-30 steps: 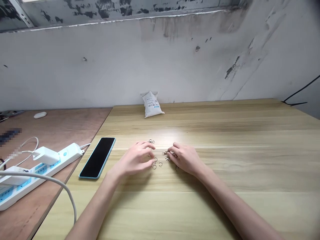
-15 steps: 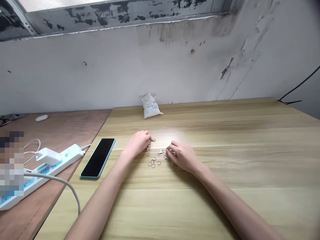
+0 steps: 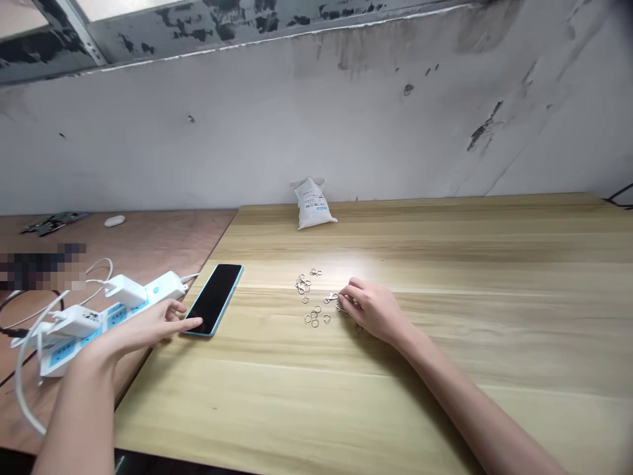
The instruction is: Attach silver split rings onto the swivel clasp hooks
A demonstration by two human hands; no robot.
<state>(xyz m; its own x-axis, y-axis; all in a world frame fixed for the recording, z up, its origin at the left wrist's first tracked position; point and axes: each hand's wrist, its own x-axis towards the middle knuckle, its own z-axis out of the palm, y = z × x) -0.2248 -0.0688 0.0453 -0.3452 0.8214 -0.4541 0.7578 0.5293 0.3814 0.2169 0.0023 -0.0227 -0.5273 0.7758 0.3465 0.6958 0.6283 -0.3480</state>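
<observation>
Small metal split rings (image 3: 312, 316) lie scattered on the light wooden table (image 3: 445, 409), with a tighter cluster (image 3: 302, 285) farther back. My right hand (image 3: 370, 310) rests at the right of the rings, its fingertips pinched on a metal swivel clasp (image 3: 331, 298). Part of the clasp is hidden by my fingers, and more metal pieces lie under and beside them. My left hand (image 3: 141, 328) is stretched out far to the left, fingers apart and holding nothing. Its index fingertip reaches the edge of a black smartphone in a pale blue case (image 3: 215, 298).
A white power strip (image 3: 116, 316) with white chargers and cables lies on a lower-toned plywood surface (image 3: 163, 241) left of the table. A white sachet (image 3: 312, 206) stands against the scuffed white wall at the table's back edge.
My left hand has moved left from the rings to the phone. The view has shifted slightly, and the clasp now sits at my right fingertips.
</observation>
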